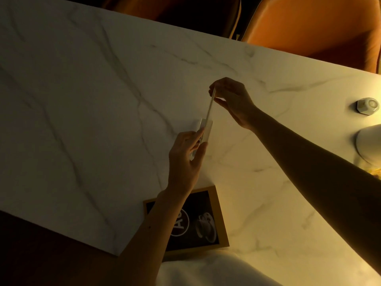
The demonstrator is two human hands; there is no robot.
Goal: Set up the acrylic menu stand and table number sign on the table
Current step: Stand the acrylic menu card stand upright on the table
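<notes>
The acrylic menu stand [203, 133] sits near the middle of the marble table, seen almost edge-on from above; its clear base block shows as a pale, narrow slab lying flat on the tabletop, running toward the near edge; a thin clear panel rises from it, visible only as a bright slanted line, so whether it is fully seated in the base cannot be told; the table number sign [198, 219] lies flat at the near edge, well apart from the stand; a wooden frame surrounds its black face, printed with a white circled mark and a coffee cup.
</notes>
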